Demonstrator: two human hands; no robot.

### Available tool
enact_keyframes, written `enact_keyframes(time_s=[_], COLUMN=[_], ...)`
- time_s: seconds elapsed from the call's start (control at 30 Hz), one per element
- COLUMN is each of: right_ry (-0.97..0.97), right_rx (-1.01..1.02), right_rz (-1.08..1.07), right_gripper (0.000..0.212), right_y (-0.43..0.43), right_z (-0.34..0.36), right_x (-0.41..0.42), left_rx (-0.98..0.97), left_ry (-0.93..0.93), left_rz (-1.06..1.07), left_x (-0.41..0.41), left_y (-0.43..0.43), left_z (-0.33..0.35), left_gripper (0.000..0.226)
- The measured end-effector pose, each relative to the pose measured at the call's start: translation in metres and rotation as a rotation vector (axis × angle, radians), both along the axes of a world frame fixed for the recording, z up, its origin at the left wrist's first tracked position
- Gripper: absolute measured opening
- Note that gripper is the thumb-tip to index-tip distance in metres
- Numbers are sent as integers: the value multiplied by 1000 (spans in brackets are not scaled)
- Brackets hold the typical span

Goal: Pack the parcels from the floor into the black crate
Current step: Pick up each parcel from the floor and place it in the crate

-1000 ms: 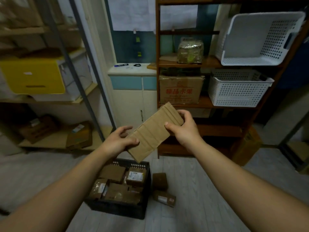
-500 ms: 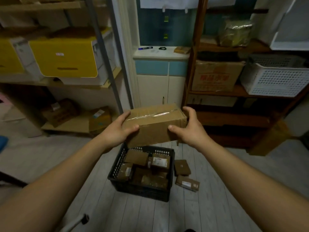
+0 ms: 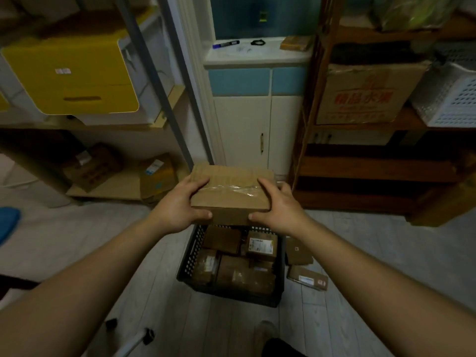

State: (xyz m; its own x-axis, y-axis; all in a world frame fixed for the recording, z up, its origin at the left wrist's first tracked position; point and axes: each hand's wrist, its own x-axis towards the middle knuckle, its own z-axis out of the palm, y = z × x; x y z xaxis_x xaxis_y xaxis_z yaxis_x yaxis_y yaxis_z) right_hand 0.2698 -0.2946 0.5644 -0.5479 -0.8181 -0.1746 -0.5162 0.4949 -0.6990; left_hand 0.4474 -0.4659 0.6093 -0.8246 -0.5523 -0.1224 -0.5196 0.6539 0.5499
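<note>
Between left hand (image 3: 180,210) and right hand (image 3: 279,210), both clamped on its ends: taped parcel (image 3: 230,194), aloft. Directly below: black crate (image 3: 185,264), well stocked already. Right of crate, under right wrist: two floor parcels (image 3: 306,278) left.

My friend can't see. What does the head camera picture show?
Both hands, left and right, hold a taped box above a black crate full of parcels. Two parcels lie on the floor beside it.
</note>
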Motion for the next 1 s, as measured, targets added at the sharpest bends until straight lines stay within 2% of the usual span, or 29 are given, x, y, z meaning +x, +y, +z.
enact_keyframes(time_s=[0.23,0.43,0.57,0.77,0.9,1.0], right_ry=[8,-8,-8,-36,-20,-34], right_rx=[16,112,177,255,352,421], right_rz=[20,22,-4,-32,-37,-19], right_gripper=[88,87,86,82,81,81], right_y=[-49,-79,-104,-146,-173,-188], right_z=[-25,-53,-83,-174,-278,-367], right_x=[-18,-20,-11,15,31,38], left_rx=[-10,-43,16,87,188,56], left_ry=[-206,-339,-342,-340,-328,-472], left_rz=[58,-48,-97,-239,-214,-222], left_x=[-31,-46,-50,-41,-30,-21], left_y=[-49,-84,-119,-173,-195,-207], left_z=[-23,-55,-92,-199,-301,-390], left_gripper=[87,91,91,106,89,86])
